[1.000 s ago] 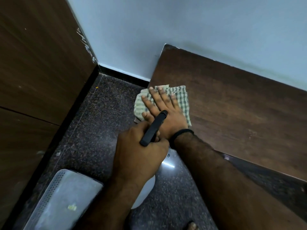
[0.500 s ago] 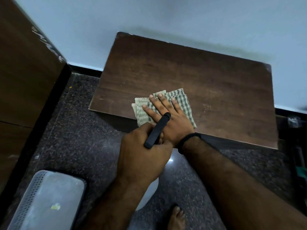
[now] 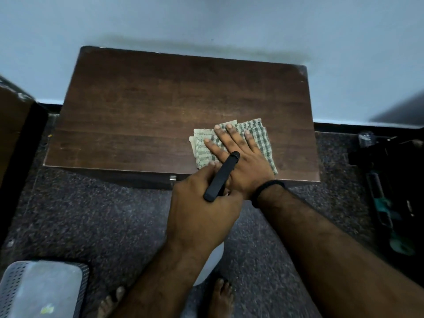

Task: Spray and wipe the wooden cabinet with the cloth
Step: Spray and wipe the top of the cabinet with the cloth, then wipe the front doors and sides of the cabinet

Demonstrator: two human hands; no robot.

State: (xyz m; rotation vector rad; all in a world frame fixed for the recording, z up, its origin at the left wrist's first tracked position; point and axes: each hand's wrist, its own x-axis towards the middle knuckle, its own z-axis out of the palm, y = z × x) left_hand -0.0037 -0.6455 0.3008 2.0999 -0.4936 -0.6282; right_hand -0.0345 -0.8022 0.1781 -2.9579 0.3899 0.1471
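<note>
A low cabinet with a dark wooden top [image 3: 149, 104] stands against the pale wall. A folded green-and-cream checked cloth [image 3: 260, 136] lies on the top near its front right. My right hand [image 3: 243, 159] presses flat on the cloth with straight, spread fingers. My left hand [image 3: 202, 207] hovers just in front of the cabinet's edge and grips the spray bottle by its black head [image 3: 221, 176]. The bottle's white body [image 3: 212, 265] hangs below, mostly hidden by my left wrist.
A grey perforated basket [image 3: 41, 290] sits on the speckled dark floor [image 3: 91, 214] at the lower left. A dark wooden panel [image 3: 11, 125] rises at the left. Dark objects with green parts [image 3: 390, 203] lie on the floor to the right. My bare feet [image 3: 222, 297] show at the bottom.
My right hand has slid the cloth from the cabinet top's left edge toward its front right. My left hand with the bottle moved along beside it, and the view swung right.
</note>
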